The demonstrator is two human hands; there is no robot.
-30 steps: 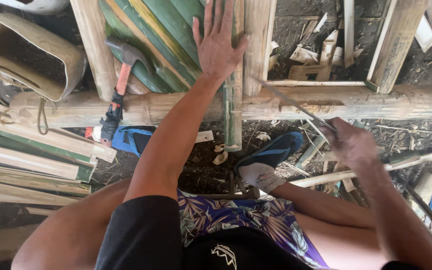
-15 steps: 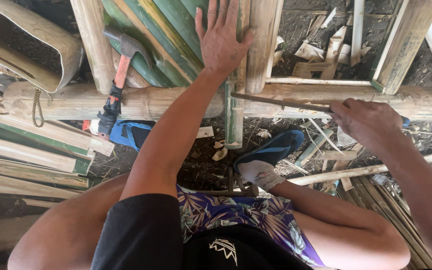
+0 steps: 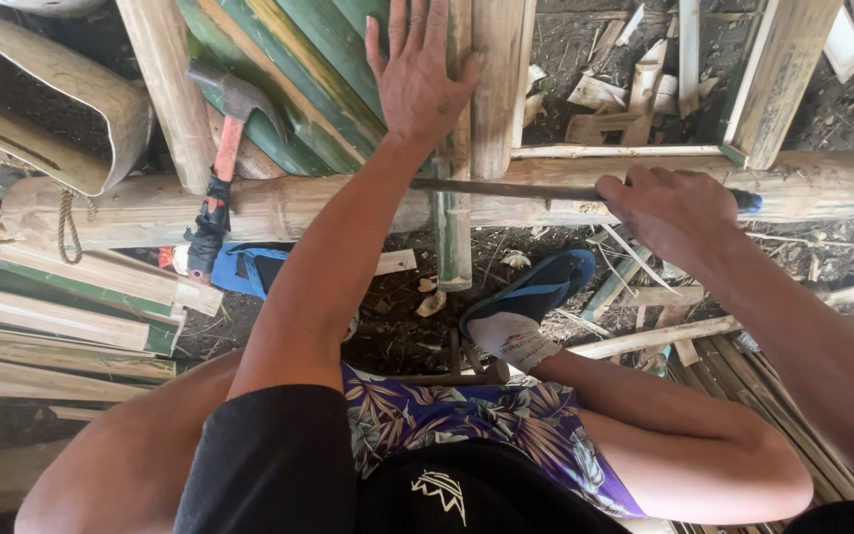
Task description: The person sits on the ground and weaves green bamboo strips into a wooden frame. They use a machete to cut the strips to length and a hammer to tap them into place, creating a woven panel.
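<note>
Your left hand (image 3: 419,84) lies flat, open, pinning the green split bamboo strip (image 3: 452,213); your right hand (image 3: 672,210) grips a long dark blade (image 3: 506,188), cut barely started.

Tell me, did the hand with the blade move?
Yes. The right hand came up from beside the blue sandal to the thick bamboo pole, and the blade now lies along it.

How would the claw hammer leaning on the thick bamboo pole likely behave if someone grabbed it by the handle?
The hammer would likely feel head-heavy, since its steel claw head sits atop a slim orange handle. It should stay stiff, not flex. Its dark grip looks wrapped, so probably not slippery. Leaning across the bamboo pole, it might tip or slide if nudged.
</note>
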